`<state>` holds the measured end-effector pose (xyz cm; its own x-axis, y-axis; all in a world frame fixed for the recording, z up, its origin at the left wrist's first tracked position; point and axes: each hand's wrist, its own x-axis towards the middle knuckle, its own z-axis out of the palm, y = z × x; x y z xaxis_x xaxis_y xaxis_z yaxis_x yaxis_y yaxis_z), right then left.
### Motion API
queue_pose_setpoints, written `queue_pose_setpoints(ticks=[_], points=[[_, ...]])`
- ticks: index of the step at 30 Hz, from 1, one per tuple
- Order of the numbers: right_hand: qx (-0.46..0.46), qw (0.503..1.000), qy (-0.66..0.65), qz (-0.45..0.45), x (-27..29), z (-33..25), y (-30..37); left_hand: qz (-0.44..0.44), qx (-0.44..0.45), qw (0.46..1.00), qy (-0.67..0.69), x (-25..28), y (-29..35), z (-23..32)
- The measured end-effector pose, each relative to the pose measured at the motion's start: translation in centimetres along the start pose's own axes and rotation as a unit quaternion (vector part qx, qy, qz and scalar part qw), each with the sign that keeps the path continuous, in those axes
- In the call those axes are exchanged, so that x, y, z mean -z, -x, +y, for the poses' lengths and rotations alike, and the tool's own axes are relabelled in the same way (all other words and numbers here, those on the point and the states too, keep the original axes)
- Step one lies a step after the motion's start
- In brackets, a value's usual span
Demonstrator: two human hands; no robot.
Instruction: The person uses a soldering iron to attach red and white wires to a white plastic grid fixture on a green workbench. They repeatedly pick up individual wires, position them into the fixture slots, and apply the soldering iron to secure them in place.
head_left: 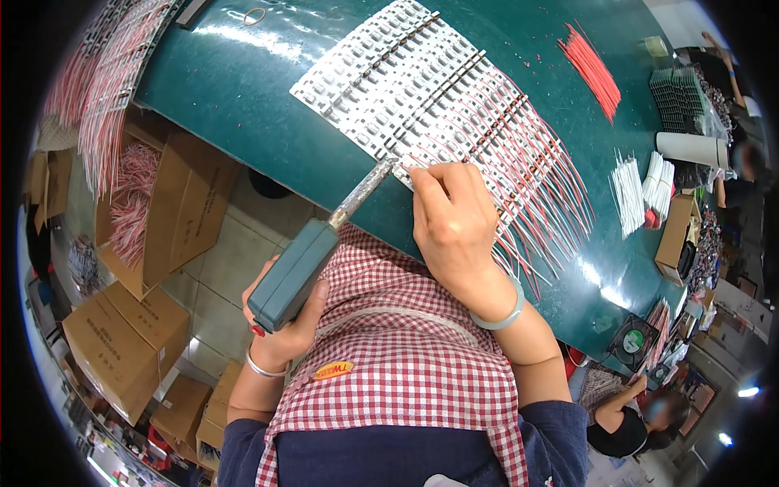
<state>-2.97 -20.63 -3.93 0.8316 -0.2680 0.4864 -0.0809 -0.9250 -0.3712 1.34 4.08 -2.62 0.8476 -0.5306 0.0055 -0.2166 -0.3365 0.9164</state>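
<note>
My left hand (284,329) is wrapped round a dark green soldering gun (296,272). Its long metal barrel (361,193) slants up and right, its tip at the near edge of a white circuit-board panel (381,85). Just right of that tip, my right hand (454,215) is closed in a pinch over the panel's edge, on what looks like a thin red wire (404,167); the fingers hide most of it. Rows of small boards make up the panel. Many red and white wires (544,191) fan out from its right part, past my right hand.
The panel lies on a green table (243,89). At the right are a red wire bundle (591,73), white wire bundles (626,195) and a small fan (631,341). Wired panels (114,89) hang at the far left above cardboard boxes (191,203). Another person (625,422) sits at the lower right.
</note>
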Motion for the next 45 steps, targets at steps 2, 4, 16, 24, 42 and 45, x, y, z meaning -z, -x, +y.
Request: queue_pose_setpoints(ticks=[2,4,16,24,42,45], points=[[0.011,1.000,0.004,0.006,-0.1,0.1,-0.1,-0.002,0.018,1.000,0.011,-0.1,0.0,0.2],[0.011,1.000,0.006,0.005,-0.2,0.0,-0.1,-0.008,0.026,0.999,0.020,-0.2,-0.2,0.6],[0.013,1.000,0.021,-0.009,-0.1,-0.1,-0.2,-0.011,0.057,0.995,0.079,0.3,1.4,-0.7],[-0.001,1.000,0.005,-0.015,0.4,0.1,-0.3,0.064,0.019,0.991,0.112,-0.1,0.1,-0.2],[0.002,0.994,0.102,-0.038,5.9,5.2,2.3,0.102,0.038,0.964,0.243,-3.4,-4.7,2.2],[-0.019,0.994,0.095,-0.045,7.3,5.6,4.3,0.100,0.067,0.945,0.303,-4.3,-5.7,1.7]])
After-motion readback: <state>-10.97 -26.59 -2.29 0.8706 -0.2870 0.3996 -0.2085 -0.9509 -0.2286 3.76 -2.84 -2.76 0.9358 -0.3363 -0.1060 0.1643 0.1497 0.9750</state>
